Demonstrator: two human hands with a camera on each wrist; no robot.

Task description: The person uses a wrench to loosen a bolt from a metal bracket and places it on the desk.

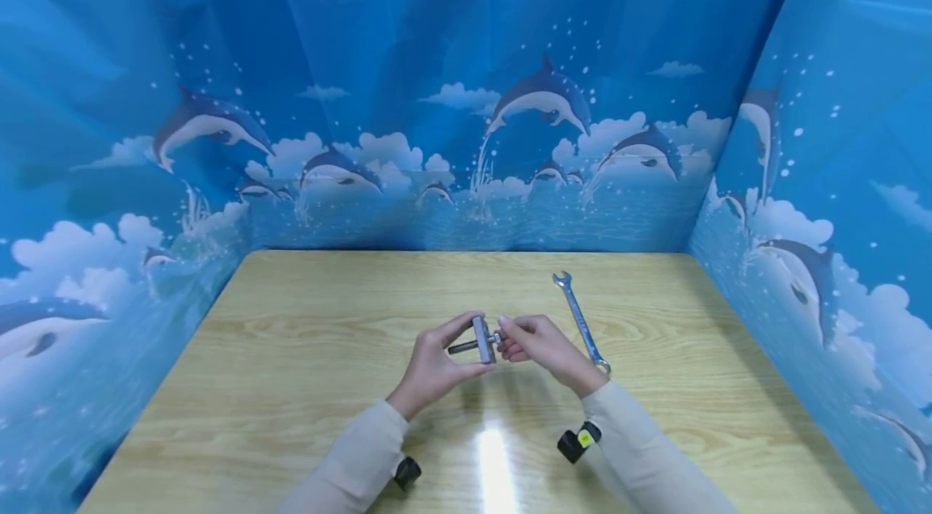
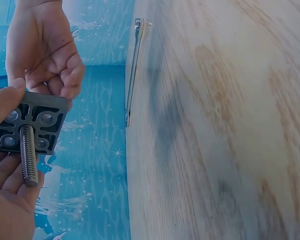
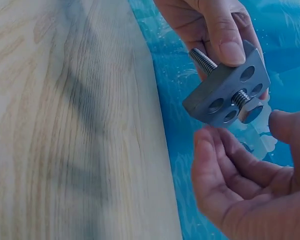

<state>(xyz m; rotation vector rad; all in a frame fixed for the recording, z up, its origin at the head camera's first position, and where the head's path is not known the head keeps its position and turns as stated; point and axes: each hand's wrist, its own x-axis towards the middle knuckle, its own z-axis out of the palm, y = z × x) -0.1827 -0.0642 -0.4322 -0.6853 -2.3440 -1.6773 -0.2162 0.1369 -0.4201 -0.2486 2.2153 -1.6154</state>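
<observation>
My left hand (image 1: 435, 364) holds a square grey metal plate (image 3: 210, 97) by its edges, thumb on one side and fingers on the other. Through the plate's middle runs a threaded bolt (image 2: 28, 155), its long end pointing left in the head view. The hex bolt head (image 3: 251, 112) stands off the plate's other face, with a short length of thread showing between. Close to that head is my right hand (image 1: 546, 348). In the right wrist view its thumb and curved fingers lie on either side of the bolt head, with a gap around it.
A combination wrench (image 1: 581, 320) lies on the wooden table (image 1: 313, 320), just beyond and to the right of my right hand. Blue dolphin-print sheets (image 1: 408, 93) rise behind the table and along both its sides.
</observation>
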